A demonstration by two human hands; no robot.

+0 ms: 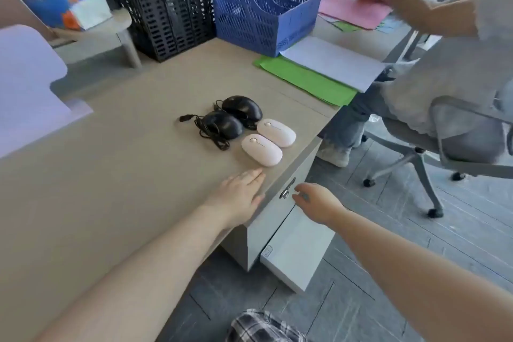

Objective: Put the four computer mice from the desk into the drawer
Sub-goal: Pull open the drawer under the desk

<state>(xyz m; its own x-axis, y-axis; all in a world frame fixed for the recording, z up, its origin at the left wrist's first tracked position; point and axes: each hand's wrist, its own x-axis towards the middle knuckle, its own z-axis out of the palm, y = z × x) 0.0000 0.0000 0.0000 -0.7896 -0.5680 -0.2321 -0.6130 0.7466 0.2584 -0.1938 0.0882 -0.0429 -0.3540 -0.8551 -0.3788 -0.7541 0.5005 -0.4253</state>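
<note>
Two black corded mice, one (242, 109) behind the other (222, 124), lie on the beige desk (125, 175) near its right edge. Beside them lie two pale pink wireless mice, the far one (276, 132) and the near one (261, 149). My left hand (238, 197) rests flat on the desk edge just in front of the near pink mouse, fingers apart, holding nothing. My right hand (316, 203) hovers beside the lock at the top of the grey drawer unit (277, 219), fingers spread and empty. A lower drawer (299, 247) stands slightly pulled out.
Black file racks (169, 3) and a blue file rack (258, 0) stand at the back of the desk. Green (308, 80) and white sheets (333, 61) lie at the right. Another person sits on a grey wheeled chair (433, 141) to the right, handling pink paper.
</note>
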